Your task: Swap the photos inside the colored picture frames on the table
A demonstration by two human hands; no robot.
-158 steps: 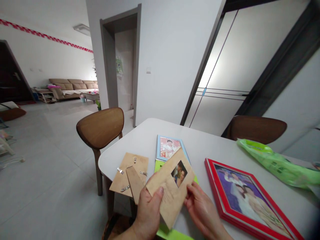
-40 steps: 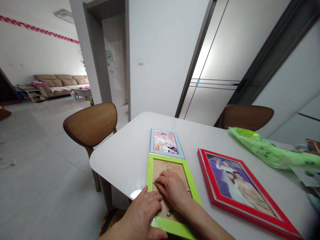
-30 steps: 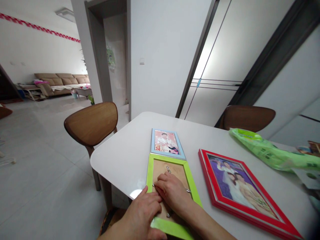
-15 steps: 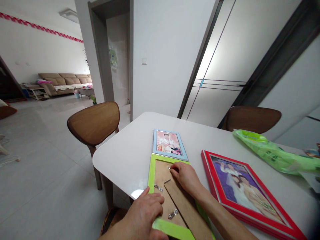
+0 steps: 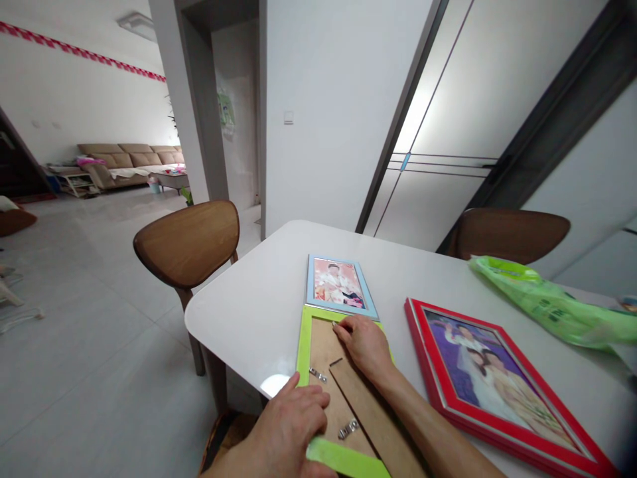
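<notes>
A green picture frame [image 5: 304, 340] lies face down on the white table, its brown backing board [image 5: 322, 345] showing. My left hand [image 5: 293, 421] grips the frame's left edge, fingers curled over onto the board. Near the top of the board, my right hand [image 5: 365, 345] pinches a small metal clip [image 5: 334, 324], mostly hidden by the fingertips. Two more metal turn clips show, one at the left edge [image 5: 317, 374] and one lower down [image 5: 348, 429]. A folding stand leg [image 5: 371, 418] lies slantwise on the board, partly under my right forearm.
Beyond the green frame, touching it, lies a blue picture frame [image 5: 309, 285] face up. A larger red picture frame [image 5: 432, 372] with a photo lies to the right. Past it is a green plastic bag [image 5: 552, 302]. Wooden chairs [image 5: 189, 239] stand around the table [image 5: 239, 318].
My right fingertips have shifted slightly up and left at the top clip. My left hand stays on the frame's edge. The view has turned slightly.
</notes>
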